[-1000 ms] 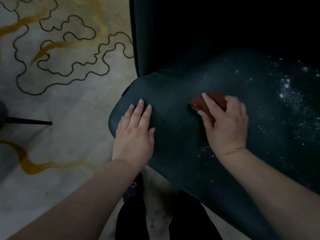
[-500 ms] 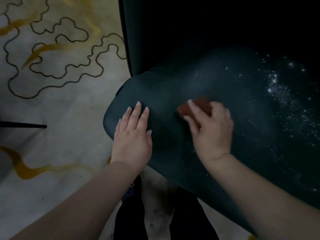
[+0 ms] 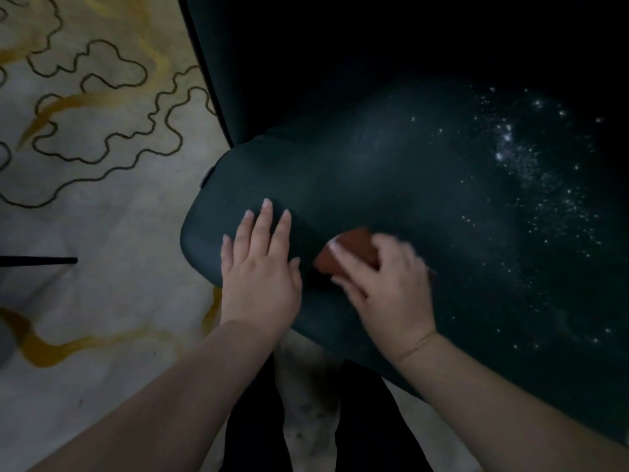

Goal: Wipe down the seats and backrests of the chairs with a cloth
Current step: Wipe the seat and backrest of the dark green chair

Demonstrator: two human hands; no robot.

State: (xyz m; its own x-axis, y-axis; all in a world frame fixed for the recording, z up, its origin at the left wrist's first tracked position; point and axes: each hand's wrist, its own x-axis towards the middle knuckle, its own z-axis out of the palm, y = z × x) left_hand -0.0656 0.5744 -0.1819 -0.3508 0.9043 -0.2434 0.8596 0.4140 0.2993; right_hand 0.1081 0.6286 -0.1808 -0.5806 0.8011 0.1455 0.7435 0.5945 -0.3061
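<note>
Since a second ago the right hand [image 3: 384, 284], fingers clamped on the rust-brown folded cloth [image 3: 350, 250], has slid toward the flat, splayed left hand [image 3: 260, 267] on the dark green padded chair seat [image 3: 425, 185]; best overlap strokes rightward into the white specks [image 3: 517, 158].

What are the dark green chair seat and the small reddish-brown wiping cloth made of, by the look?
Dark green chair seat: padded upholstery, probably leather or vinyl; smooth, with a dull sheen and rounded edge, and the white specks sit on top. Small reddish-brown wiping cloth, under the right hand: soft, matte, folded fabric, possibly microfibre; motion blur hides any weave.
</note>
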